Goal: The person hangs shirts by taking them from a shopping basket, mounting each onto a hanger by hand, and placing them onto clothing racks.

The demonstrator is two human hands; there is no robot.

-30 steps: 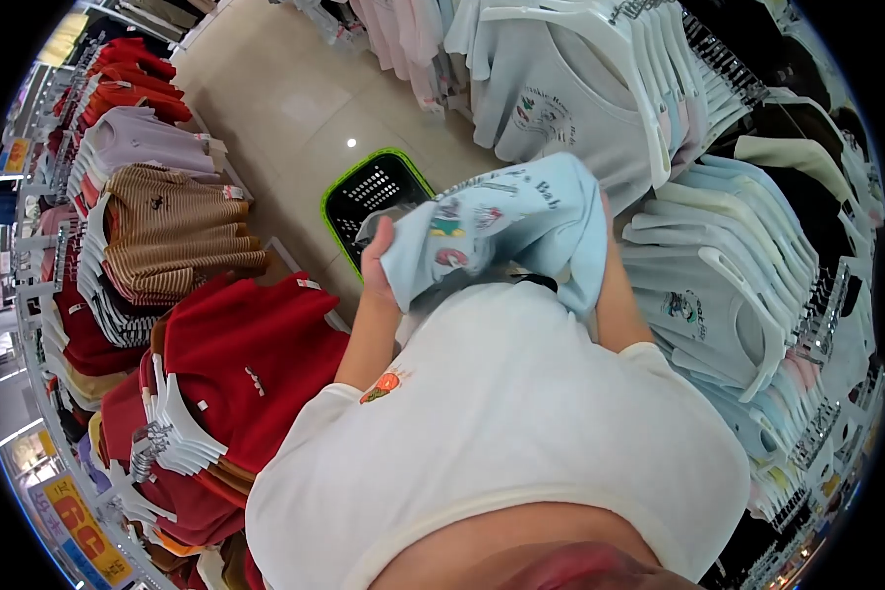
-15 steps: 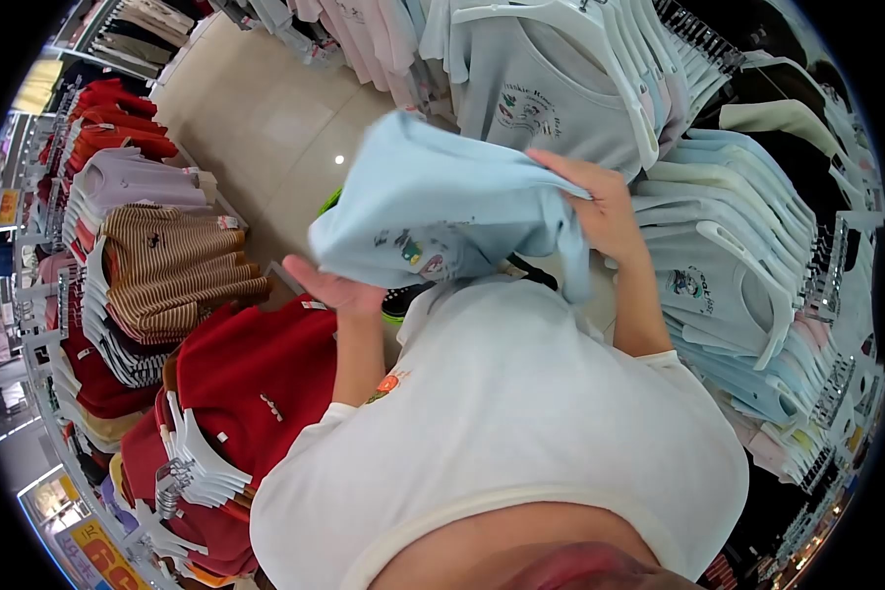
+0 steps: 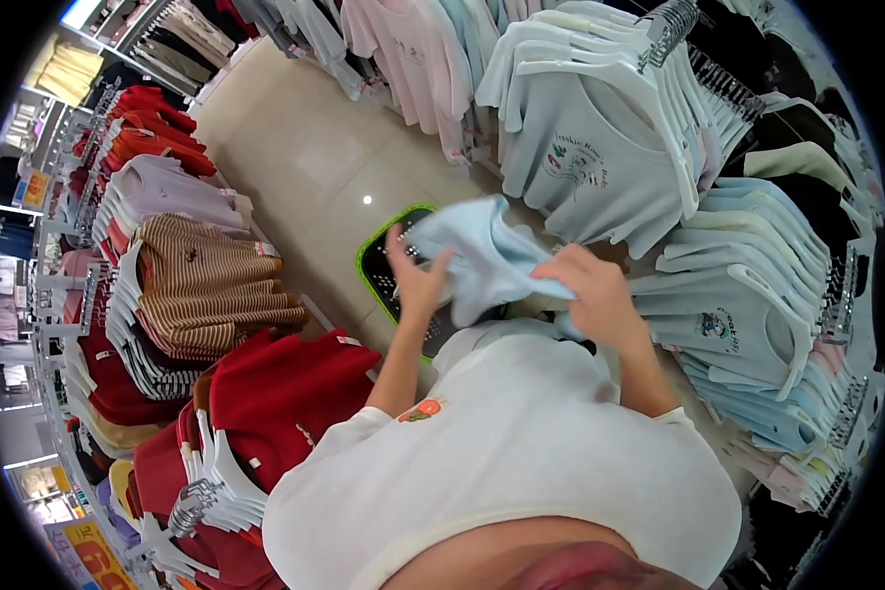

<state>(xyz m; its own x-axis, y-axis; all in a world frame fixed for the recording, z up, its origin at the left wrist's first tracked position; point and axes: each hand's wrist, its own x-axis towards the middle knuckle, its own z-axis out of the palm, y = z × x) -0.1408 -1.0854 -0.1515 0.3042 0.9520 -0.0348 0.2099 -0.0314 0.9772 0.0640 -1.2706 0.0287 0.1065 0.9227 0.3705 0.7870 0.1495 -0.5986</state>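
Observation:
A light blue garment [image 3: 487, 251], bunched and partly blurred, hangs between my two hands in front of my white shirt. My right hand [image 3: 585, 285] is closed on its right side, fingers pinching the cloth. At the garment's left edge, my left hand [image 3: 418, 275] has its thumb and fingers apart; whether it touches the cloth is unclear. Beneath them on the floor stands a black basket with a green rim [image 3: 366, 258], partly hidden by the garment and my left hand.
Racks of hanging clothes flank the aisle: red tops [image 3: 265, 393] and striped tops [image 3: 206, 285] on the left, grey shirts [image 3: 600, 157] and pale blue shirts [image 3: 757, 221] on the right. Pink shirts [image 3: 413, 64] hang ahead above the tiled floor [image 3: 295, 128].
The light blue garment was spread wide and is now bunched smaller. My left hand has risen from below its left edge, and my right hand has moved lower. More of the basket shows than half a second ago.

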